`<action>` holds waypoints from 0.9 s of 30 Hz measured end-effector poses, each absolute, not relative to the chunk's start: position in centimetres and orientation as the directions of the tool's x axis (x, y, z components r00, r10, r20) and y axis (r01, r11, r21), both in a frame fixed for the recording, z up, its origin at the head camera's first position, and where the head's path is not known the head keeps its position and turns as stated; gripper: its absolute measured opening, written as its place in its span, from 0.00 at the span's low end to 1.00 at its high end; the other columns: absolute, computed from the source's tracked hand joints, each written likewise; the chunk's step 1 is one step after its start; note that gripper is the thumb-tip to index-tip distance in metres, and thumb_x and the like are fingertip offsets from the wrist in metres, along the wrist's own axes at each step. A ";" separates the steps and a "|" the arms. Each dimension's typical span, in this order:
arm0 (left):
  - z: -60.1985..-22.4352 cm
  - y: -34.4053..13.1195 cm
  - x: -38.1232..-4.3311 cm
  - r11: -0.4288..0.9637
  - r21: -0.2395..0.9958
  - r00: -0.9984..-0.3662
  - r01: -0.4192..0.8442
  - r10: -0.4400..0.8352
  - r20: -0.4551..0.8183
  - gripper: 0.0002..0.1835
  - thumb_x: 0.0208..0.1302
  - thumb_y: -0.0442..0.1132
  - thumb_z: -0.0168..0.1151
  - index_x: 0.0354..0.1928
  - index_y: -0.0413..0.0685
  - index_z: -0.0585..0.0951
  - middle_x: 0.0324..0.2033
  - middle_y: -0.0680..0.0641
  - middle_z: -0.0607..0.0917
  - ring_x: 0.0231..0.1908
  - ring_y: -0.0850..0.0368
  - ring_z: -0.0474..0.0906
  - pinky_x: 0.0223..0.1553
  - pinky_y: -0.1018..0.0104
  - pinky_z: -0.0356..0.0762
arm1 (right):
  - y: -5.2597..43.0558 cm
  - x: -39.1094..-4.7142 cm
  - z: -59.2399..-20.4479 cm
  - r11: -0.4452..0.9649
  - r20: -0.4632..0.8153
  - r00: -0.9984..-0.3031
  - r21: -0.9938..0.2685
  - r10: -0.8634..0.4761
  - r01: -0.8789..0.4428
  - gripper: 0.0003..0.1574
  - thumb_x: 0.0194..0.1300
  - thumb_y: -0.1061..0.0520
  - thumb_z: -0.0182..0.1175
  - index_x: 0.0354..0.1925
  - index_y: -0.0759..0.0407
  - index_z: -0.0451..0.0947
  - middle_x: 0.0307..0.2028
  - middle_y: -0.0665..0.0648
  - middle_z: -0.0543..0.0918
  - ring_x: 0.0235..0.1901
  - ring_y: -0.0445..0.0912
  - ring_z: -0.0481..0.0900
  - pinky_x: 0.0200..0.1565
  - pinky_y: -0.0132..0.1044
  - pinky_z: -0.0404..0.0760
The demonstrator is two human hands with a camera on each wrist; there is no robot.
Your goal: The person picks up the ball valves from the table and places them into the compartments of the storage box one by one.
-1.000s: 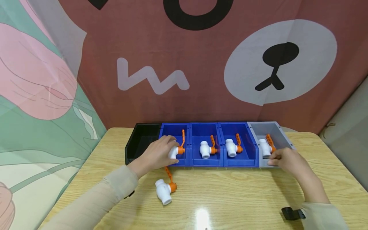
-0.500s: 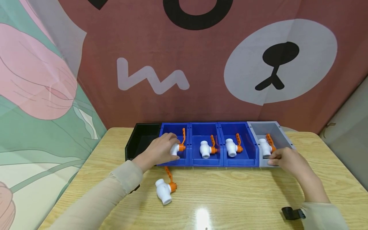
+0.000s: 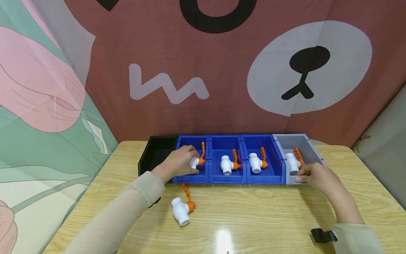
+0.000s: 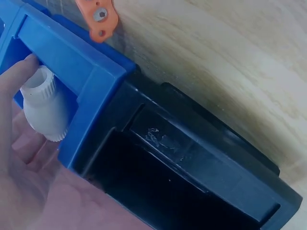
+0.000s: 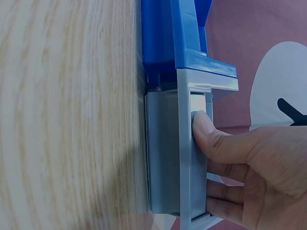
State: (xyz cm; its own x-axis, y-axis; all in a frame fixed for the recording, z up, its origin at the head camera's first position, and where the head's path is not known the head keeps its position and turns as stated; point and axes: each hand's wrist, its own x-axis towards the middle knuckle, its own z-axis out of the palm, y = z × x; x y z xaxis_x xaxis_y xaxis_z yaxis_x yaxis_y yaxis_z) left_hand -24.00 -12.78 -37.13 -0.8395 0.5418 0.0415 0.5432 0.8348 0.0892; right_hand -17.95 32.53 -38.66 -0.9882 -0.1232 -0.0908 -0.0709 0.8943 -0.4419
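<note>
My left hand (image 3: 178, 163) reaches into the leftmost blue bin (image 3: 188, 141) and holds a white ball valve (image 3: 194, 162) with an orange lever. In the left wrist view, the thumb is at the open end of the valve's white body (image 4: 45, 108) and the fingers curl behind it. My right hand (image 3: 320, 178) pinches the front wall of the grey bin (image 3: 290, 141), thumb outside and fingers inside, as the right wrist view shows. Another ball valve (image 3: 292, 163) lies in that grey bin, close to the right fingertips.
Two more blue bins, the middle one (image 3: 223, 141) and the right one (image 3: 257, 141), each hold a ball valve. At the row's left end is a black bin (image 3: 161, 144). One loose ball valve (image 3: 180, 211) lies on the wooden table (image 3: 253, 215), below the left forearm's reach.
My left hand has shifted slightly up and to the right, carrying the ball valve with it inside the leftmost blue bin. The right hand has stayed on the grey bin.
</note>
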 end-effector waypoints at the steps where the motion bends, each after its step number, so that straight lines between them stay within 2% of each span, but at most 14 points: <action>1: -37.2 -12.7 -24.1 0.835 0.090 -0.840 0.543 0.542 0.038 0.29 0.51 0.55 0.77 0.54 0.51 0.83 0.52 0.47 0.79 0.50 0.52 0.74 0.44 0.62 0.81 | 32.5 -18.0 -38.7 0.895 -0.090 -0.988 -0.441 -0.123 -0.071 0.12 0.62 0.55 0.70 0.35 0.63 0.85 0.32 0.56 0.85 0.33 0.51 0.80 0.36 0.52 0.79; 11: -37.6 -12.3 -25.4 0.839 0.063 -0.840 0.540 0.543 -0.027 0.29 0.52 0.55 0.77 0.55 0.52 0.83 0.54 0.48 0.79 0.52 0.51 0.74 0.49 0.58 0.79 | 32.7 -18.1 -38.8 0.895 -0.101 -0.987 -0.442 -0.123 -0.066 0.13 0.61 0.53 0.70 0.36 0.64 0.85 0.33 0.56 0.85 0.34 0.53 0.80 0.36 0.52 0.79; 20: -37.6 -12.1 -25.6 0.818 0.008 -0.815 0.575 0.574 -0.085 0.27 0.52 0.56 0.76 0.53 0.53 0.85 0.49 0.50 0.81 0.45 0.54 0.76 0.46 0.62 0.79 | 32.7 -18.1 -38.8 0.896 -0.101 -0.988 -0.439 -0.117 -0.061 0.13 0.61 0.54 0.70 0.36 0.63 0.85 0.32 0.56 0.85 0.34 0.53 0.80 0.36 0.53 0.79; 27: -37.9 -12.1 -25.8 0.815 0.010 -0.810 0.579 0.577 -0.103 0.27 0.52 0.54 0.76 0.53 0.53 0.85 0.49 0.50 0.81 0.45 0.54 0.76 0.47 0.61 0.79 | 32.7 -18.2 -38.8 0.894 -0.104 -0.987 -0.443 -0.123 -0.065 0.12 0.62 0.54 0.69 0.36 0.64 0.85 0.32 0.56 0.85 0.34 0.53 0.80 0.35 0.51 0.79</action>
